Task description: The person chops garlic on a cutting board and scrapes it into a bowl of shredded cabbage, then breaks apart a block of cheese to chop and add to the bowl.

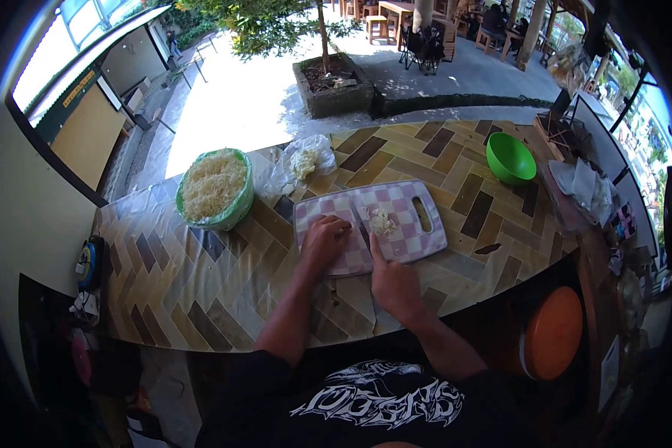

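Note:
A pink and white checked cutting board [418, 243] lies on the patterned table. My right hand [393, 284] is closed on a knife [360, 216], its index finger stretched along the blade, which points away from me across the board. Just right of the blade is a small heap of chopped pale pieces [381, 222]. My left hand [325, 243] rests on the board's left part with its fingers curled; what they hold, if anything, is too small to make out.
A green-rimmed bowl heaped with pale thin noodles [215, 185] stands at the left, beside a plastic bag with pale pieces [303, 162]. At the right are a green bowl [510, 158] and, below the table edge, an orange round stool or lid [555, 332].

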{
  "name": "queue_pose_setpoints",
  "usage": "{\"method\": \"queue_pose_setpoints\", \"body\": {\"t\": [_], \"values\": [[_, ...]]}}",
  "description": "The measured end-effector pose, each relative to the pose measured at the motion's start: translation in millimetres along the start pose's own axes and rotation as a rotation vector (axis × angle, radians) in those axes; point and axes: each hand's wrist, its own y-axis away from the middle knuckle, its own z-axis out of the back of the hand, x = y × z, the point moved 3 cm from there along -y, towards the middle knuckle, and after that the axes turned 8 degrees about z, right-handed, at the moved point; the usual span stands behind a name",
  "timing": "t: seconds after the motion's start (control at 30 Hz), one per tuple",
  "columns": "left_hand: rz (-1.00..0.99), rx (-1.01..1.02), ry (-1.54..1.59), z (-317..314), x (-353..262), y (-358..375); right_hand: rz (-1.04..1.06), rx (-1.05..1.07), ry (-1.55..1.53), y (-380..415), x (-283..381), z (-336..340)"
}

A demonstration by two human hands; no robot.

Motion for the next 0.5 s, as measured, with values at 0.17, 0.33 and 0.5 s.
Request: {"method": "queue_pose_setpoints", "body": {"t": [0.17, 0.33, 0.5], "values": [[0.015, -0.017, -0.032, 1.3, -1.2, 1.0, 0.051, -0.026, 0.005, -7.1, 12.5, -12.4], [0.014, -0.014, -0.018, 0.8, -1.8, 1.6, 0.055, 0.008, 0.067, -8.4, 17.5, -19.1], [0.075, -0.018, 0.051, -4.6, 3.5, -0.9, 0.049, 0.020, 0.067, -28.0, 15.4, -33.0]]}}
